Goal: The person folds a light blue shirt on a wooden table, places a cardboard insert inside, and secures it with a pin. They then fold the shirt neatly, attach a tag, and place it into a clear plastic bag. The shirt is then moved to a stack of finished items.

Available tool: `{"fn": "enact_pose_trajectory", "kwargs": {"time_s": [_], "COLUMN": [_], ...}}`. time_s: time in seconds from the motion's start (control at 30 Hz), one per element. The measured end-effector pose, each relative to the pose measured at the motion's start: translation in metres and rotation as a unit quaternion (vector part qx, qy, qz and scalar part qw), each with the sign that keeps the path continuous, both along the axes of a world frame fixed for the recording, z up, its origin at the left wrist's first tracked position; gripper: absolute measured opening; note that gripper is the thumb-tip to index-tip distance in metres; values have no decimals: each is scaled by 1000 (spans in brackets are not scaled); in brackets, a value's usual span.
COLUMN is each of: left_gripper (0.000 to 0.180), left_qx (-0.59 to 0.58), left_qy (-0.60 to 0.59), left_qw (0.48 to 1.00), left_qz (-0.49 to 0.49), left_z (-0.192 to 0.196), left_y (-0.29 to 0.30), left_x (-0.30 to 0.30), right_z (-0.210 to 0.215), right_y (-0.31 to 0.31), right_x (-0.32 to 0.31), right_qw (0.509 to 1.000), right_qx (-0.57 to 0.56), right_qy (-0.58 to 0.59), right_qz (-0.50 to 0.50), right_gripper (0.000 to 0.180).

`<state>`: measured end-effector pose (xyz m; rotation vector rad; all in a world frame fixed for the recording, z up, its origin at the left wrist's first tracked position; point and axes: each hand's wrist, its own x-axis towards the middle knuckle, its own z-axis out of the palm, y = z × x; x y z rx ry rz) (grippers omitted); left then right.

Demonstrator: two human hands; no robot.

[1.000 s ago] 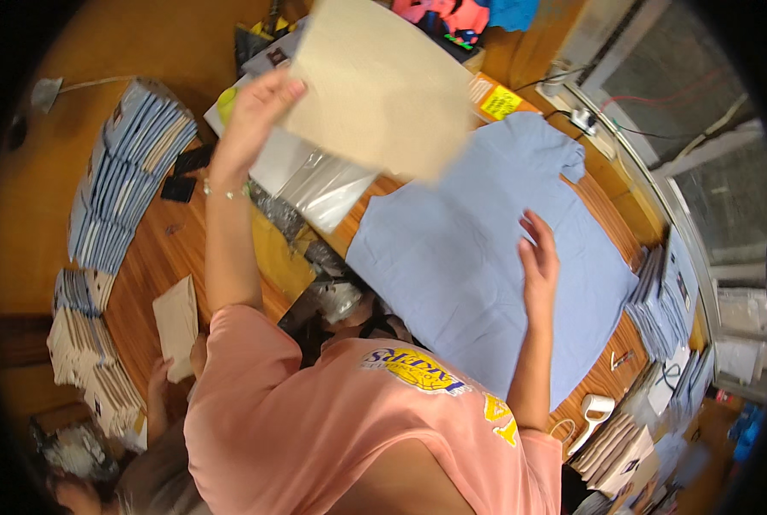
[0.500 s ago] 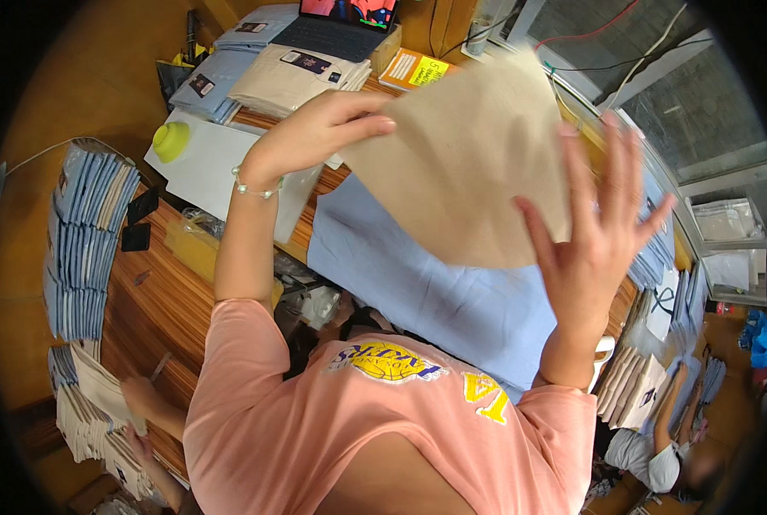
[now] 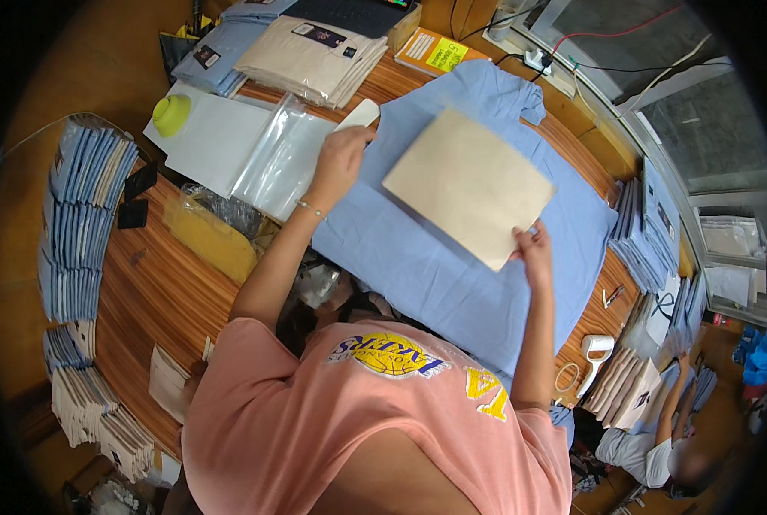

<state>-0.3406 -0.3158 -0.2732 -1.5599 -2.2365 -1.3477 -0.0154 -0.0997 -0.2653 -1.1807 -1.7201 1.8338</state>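
Note:
A light blue shirt (image 3: 452,266) lies spread on the wooden table in front of me, its collar end toward the window. Over it, a beige cardboard sheet (image 3: 469,189) sits at a slant, slightly blurred. My right hand (image 3: 533,247) pinches the sheet by its near right corner. Left of the shirt, my left hand (image 3: 342,163) is closed around a white flat strip (image 3: 362,114) with a rounded end. Clear plastic bags (image 3: 272,163) lie beside that wrist, on white sheets.
Packed beige shirts (image 3: 306,60) and an orange-white box (image 3: 435,51) stand at the back. Folded blue shirts (image 3: 641,232) and a white-handled tool (image 3: 594,356) are at right. Shirt stacks (image 3: 83,215) line the far left; a lime-green round object (image 3: 170,114) sits nearby.
The cardboard has come down over the shirt, and my right hand has gone from spread fingers to pinching its corner. My left hand has moved right and now closes on the white strip.

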Motion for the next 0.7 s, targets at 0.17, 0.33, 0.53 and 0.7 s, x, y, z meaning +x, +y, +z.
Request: {"fn": "enact_pose_trajectory", "kwargs": {"time_s": [0.17,0.33,0.53,0.7], "left_gripper": [25,31,43,50], "left_qx": [-236,-235,-203,-53], "left_qy": [171,166,128,-8], "left_qw": [955,954,961,987], "left_qz": [61,89,137,152], "left_z": [-67,-56,-62,-61], "left_y": [-16,5,-1,-19], "left_x": [-5,-22,-32,4], "right_z": [-44,-26,-62,-60], "right_y": [-15,-36,-47,-46], "right_x": [11,-26,-54,-69], "right_qw": [999,999,998,998], "right_qx": [-24,-38,-60,-55], "right_qy": [-6,9,-27,-34], "right_qz": [-31,-4,7,-28], "right_gripper": [22,20,16,14]}}
